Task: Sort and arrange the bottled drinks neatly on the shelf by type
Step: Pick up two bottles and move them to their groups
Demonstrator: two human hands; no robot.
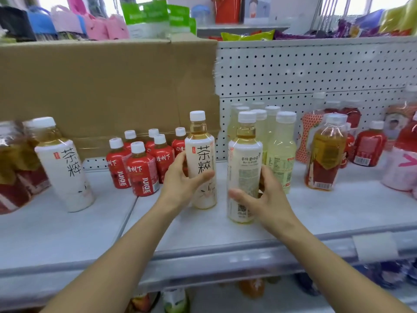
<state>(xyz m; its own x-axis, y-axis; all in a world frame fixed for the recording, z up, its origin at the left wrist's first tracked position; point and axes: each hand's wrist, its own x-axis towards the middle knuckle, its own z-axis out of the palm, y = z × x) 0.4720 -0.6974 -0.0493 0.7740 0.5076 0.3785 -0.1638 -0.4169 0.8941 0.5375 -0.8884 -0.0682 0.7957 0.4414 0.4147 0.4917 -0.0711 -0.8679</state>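
Two white-labelled tea bottles stand upright mid-shelf. My left hand (182,179) grips the left tea bottle (200,154), thumb across its front. My right hand (261,197) grips the right tea bottle (244,159), which shows its back label. A third tea bottle (64,166) stands alone to the left. Several small red juice bottles (142,170) cluster behind my left hand. Pale yellow bottles (281,150) stand in rows behind the right tea bottle. An amber bottle with a red label (325,154) stands further right.
The grey shelf (225,231) has a white pegboard back (316,68) and a cardboard box (101,86) at the back left. Wrapped bottle packs (15,166) sit at the far left; red bottles (367,145) and a pink pack (399,170) at the right.
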